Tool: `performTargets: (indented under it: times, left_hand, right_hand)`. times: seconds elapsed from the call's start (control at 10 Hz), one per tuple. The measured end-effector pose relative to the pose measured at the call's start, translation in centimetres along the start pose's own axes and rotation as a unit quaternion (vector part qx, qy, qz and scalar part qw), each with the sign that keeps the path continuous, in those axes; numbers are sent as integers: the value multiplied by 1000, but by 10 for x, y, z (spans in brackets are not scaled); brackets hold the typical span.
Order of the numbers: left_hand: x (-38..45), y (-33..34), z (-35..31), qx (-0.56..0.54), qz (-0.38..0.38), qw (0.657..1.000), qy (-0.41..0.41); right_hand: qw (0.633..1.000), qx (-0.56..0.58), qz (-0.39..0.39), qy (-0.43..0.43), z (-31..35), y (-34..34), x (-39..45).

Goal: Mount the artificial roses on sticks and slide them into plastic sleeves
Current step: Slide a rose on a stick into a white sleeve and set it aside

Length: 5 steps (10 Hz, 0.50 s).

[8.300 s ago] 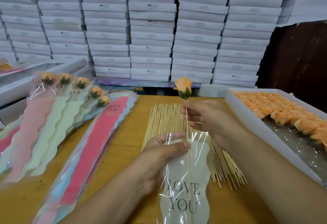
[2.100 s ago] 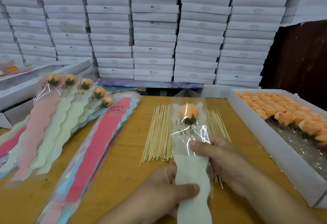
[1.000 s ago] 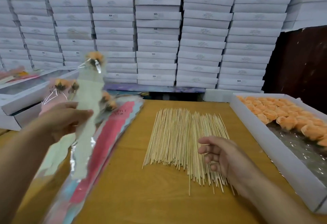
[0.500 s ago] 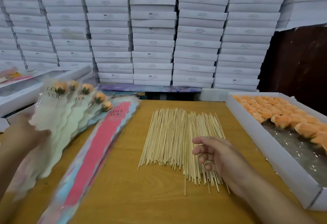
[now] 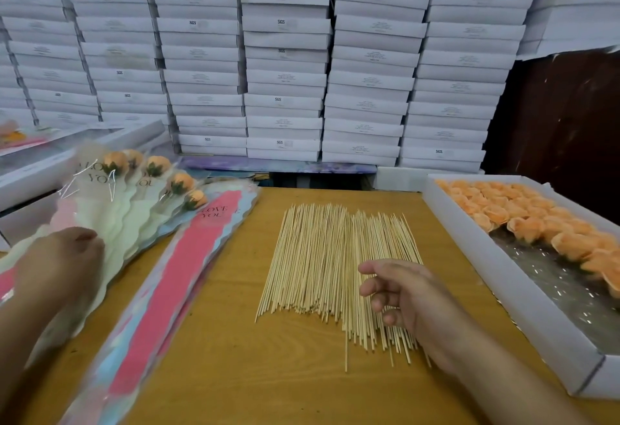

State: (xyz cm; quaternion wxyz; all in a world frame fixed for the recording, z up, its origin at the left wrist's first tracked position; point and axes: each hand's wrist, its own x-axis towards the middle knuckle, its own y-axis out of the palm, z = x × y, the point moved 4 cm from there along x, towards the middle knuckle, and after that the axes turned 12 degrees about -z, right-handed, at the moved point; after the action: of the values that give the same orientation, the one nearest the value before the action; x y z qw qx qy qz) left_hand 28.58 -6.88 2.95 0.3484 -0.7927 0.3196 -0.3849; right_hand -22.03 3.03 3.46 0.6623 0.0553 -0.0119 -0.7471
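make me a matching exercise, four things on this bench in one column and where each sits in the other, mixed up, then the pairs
Things
1. pile of thin wooden sticks
2. loose orange artificial roses
3. finished sleeved roses
4. stack of empty pink and blue plastic sleeves

Places
A. fanned out at far left, under the left hand
B. in the white tray at right
C. middle of the wooden table, by the right hand
D. lying diagonally, left of the sticks

Pairs: 1-C, 2-B, 3-A, 4-D
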Motion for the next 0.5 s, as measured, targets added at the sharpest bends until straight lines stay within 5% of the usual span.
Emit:
performTargets:
  times: [0.2,0.5]
  left_hand:
    - [-34,1,-8,136,-82,986,58]
    - [4,31,25,220,30,968,117]
  right_hand:
    - [1000,-5,0,1,0,0,0]
    - [1000,-11,-3,-2,0,0,0]
